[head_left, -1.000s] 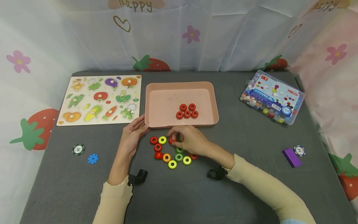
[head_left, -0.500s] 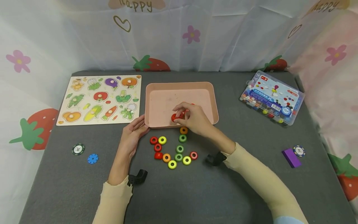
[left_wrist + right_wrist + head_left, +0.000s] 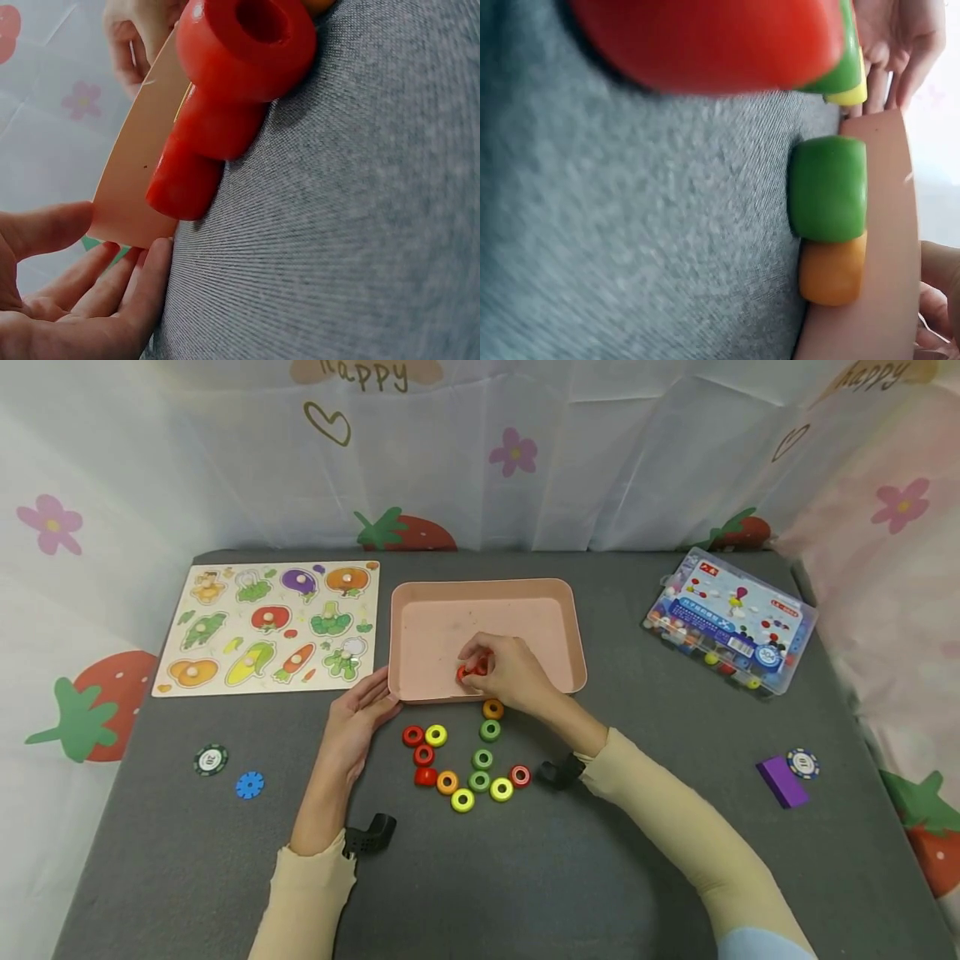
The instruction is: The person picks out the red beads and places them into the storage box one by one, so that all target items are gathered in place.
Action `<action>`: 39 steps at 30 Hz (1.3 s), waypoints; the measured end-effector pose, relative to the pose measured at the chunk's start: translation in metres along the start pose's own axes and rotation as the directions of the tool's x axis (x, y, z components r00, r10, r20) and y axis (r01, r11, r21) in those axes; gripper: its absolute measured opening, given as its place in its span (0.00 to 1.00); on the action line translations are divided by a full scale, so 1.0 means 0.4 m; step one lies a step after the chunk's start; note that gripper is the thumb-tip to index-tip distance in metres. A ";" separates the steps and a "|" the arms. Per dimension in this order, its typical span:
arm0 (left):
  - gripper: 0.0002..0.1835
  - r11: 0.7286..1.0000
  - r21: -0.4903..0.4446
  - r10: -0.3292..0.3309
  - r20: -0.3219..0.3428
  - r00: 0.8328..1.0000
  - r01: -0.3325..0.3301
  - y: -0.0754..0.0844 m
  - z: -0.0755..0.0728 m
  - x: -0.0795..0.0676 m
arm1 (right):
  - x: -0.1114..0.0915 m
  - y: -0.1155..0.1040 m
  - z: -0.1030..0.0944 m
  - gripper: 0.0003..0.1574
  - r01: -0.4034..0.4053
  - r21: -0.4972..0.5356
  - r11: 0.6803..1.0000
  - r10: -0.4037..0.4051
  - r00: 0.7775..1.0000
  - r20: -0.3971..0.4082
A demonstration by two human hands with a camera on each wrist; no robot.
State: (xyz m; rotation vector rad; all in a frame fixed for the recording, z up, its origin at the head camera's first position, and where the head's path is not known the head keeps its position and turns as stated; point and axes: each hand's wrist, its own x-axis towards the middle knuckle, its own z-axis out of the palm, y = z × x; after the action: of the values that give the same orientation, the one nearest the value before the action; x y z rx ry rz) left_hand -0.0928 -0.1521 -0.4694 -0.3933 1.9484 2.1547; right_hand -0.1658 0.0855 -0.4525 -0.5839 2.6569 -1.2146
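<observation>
A pink tray (image 3: 427, 610) lies in the middle of the table. My left hand (image 3: 358, 718) touches its front left corner with thumb and fingers fairly straight, as the left wrist view also shows. Over the tray's front part, my right hand (image 3: 513, 672) pinches a red ring bead (image 3: 462, 675) between thumb and fingertips. It hides most of the other red beads there. On the cloth before the tray lie loose ring beads: red (image 3: 412, 736), yellow (image 3: 462, 800), green (image 3: 482, 759) and orange (image 3: 492, 709). In the right wrist view a green bead (image 3: 829, 187) stands close to the tray wall.
A vegetable puzzle board (image 3: 240, 647) lies left of the tray. A clear lidded box of beads (image 3: 731, 618) sits at the back right. Poker chips (image 3: 210, 760) and a blue disc (image 3: 249, 785) lie left; a purple block (image 3: 782, 782) with another chip (image 3: 803, 764) lies right.
My right hand has carried a red bead from the cloth forward into the tray, then shifted slightly left there. The left hand has stayed at the tray's corner.
</observation>
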 end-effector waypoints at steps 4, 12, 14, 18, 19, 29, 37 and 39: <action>0.28 1.000 0.001 0.002 -0.009 1.000 -0.002 0.001 0.002 0.000 | -0.017 -0.011 -0.004 0.13 0.034 0.033 0.999 -0.034 0.999 -0.006; 0.28 1.000 0.005 -0.002 -0.018 1.000 0.002 0.001 0.004 0.000 | -0.072 -0.054 0.018 0.10 0.168 0.120 0.978 -0.178 0.981 0.077; 0.28 1.000 0.000 0.001 -0.014 1.000 -0.001 0.001 0.003 0.000 | -0.083 -0.066 0.030 0.10 0.188 0.102 0.977 -0.199 0.974 0.104; 0.28 1.000 0.001 0.008 -0.006 1.000 -0.008 0.001 0.003 0.000 | -0.097 -0.082 0.060 0.12 0.184 0.069 0.980 -0.194 0.962 0.194; 0.28 1.000 0.002 0.009 -0.005 1.000 -0.009 0.001 0.002 0.000 | -0.099 -0.085 0.067 0.13 0.175 0.063 0.983 -0.184 0.959 0.217; 0.28 1.000 -0.010 0.013 0.004 1.000 -0.013 -0.001 0.000 0.000 | -0.092 -0.109 0.141 0.22 0.101 -0.079 0.992 -0.081 0.971 0.225; 0.28 1.000 -0.008 0.010 0.006 1.000 -0.010 0.001 0.000 0.000 | -0.089 -0.125 0.159 0.17 0.061 -0.163 0.985 -0.030 0.983 0.181; 0.28 1.000 -0.005 0.008 0.005 1.000 -0.008 0.002 0.000 -0.001 | -0.088 -0.125 0.154 0.16 0.075 -0.160 0.984 -0.046 0.983 0.177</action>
State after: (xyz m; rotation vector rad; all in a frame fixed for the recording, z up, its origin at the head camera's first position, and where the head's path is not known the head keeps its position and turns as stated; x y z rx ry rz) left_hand -0.0927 -0.1521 -0.4687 -0.3816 1.9449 2.1638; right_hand -0.1009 0.0276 -0.4558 -0.7644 2.6249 -0.9151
